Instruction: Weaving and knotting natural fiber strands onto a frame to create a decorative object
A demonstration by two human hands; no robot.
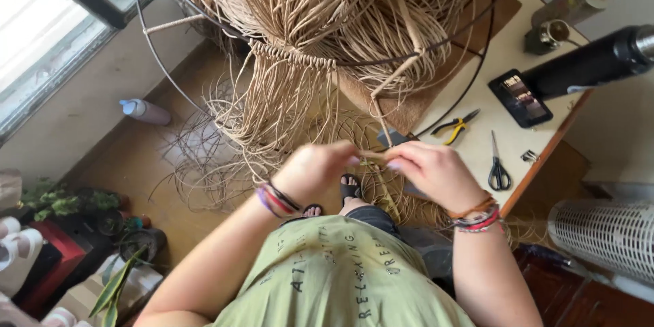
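Head view, looking straight down. Both hands meet at frame centre. Left hand clenched around a thin tan strand; right hand pinching the same strand from the other side, fingertips nearly touching the left's. Strand sits between the 2 hands, centre of frame, just below the hanging fringe. Stacked bracelets on both wrists.

Upper centre: black wire frame with 2 hoops, wrapped in a mass of tan cords that hang down and spill onto the brown floor, centre left. Loose cords crowd the floor right in front of the hands; little open room there.

Right: table, its edge running diagonally toward lower right, close to the right wrist. On it, yellow-handled pliers, scissors near the edge, phone, black heat gun.

Left: spray bottle by the wall, window upper left, potted plants lower left. White fan lower right.
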